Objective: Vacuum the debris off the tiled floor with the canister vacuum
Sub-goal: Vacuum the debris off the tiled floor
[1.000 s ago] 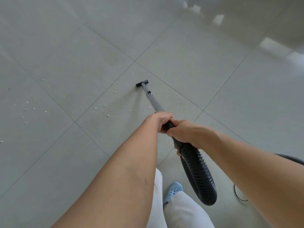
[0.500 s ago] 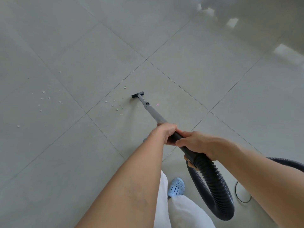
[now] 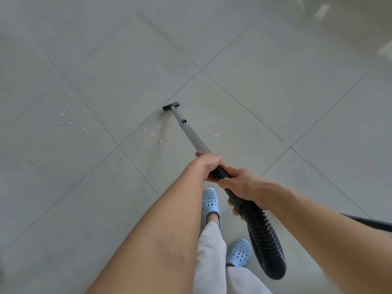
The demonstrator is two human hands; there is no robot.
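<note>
Both hands are observed clasped round the vacuum wand; the left hand [image 3: 209,165] is wrapped about the upper end of the grey wand [image 3: 192,137], and the right hand [image 3: 239,183] is closed round the black handle section [image 3: 221,173] just behind it, fingers curled beneath. The black ribbed hose [image 3: 263,236] is seen running down from the handle, looping low and passing out under the right forearm. The small black nozzle [image 3: 171,105] is set on the tiled floor [image 3: 275,92], close to a grout line. Pale debris [image 3: 160,141] is scattered just beside the wand on its left, nearer the person than the nozzle; a pinkish fragment [image 3: 216,135] is noted to the right of the wand; a second scatter of crumbs [image 3: 62,119] lies well apart on the tile further left. Two light blue clogs [image 3: 210,201] and white trouser legs [image 3: 210,251] are recorded at the lower centre. The canister itself cannot be seen.
</note>
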